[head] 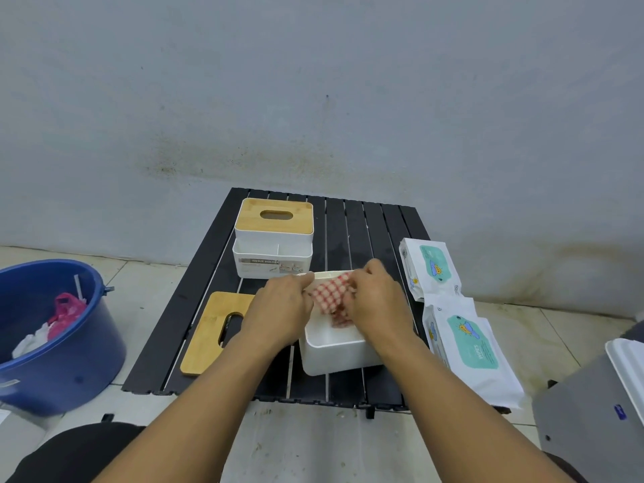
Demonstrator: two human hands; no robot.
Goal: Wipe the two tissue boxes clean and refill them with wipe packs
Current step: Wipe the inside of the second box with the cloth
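An open white tissue box [334, 357] stands on the black slatted table [355, 224] near its front. My left hand [278, 308] grips the box's left rim. Over the box's far right part, my right hand [378, 301] grips a red-and-white checked cloth [329, 294] that lies against the box's far edge. The box's bamboo lid [209, 332] lies flat to the left. A second white tissue box [273, 245], bamboo lid on, stands farther back. Two white wipe packs lie at the table's right edge, one [430, 270] farther off than the other [474, 350].
A blue bucket [69, 364] holding pink and white plastic bags stands on the tiled floor at left. A grey box with a white object on top [599, 413] sits at the lower right. A grey wall rises behind the table.
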